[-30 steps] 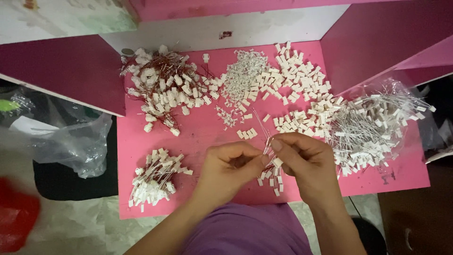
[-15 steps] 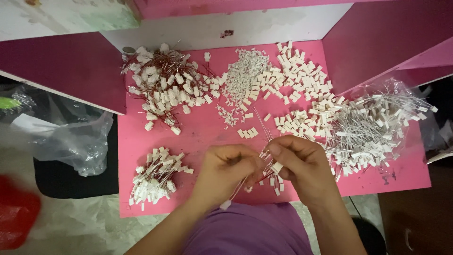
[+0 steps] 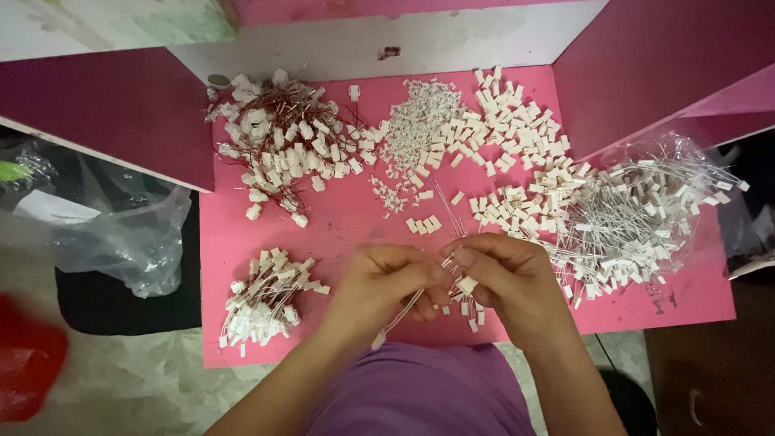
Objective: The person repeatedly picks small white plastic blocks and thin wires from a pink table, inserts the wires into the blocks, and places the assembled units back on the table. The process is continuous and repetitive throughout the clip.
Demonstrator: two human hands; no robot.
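Head view: hands [image 3: 442, 278] unmoved, white wire [image 3: 401, 316] lower.

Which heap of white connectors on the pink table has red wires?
The far-left heap, tangled with dark red wires. The near-left bundle and the right pile on clear plastic have white wires instead.

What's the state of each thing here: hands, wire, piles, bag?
left hand: fingers pinched on thin white wire
right hand: fingers holding small white connector
red-wired connector pile: tangled, loose
bundle at lower left: gathered, lying flat
white-wire heap: spread on clear plastic
plastic bag: crumpled, off the table
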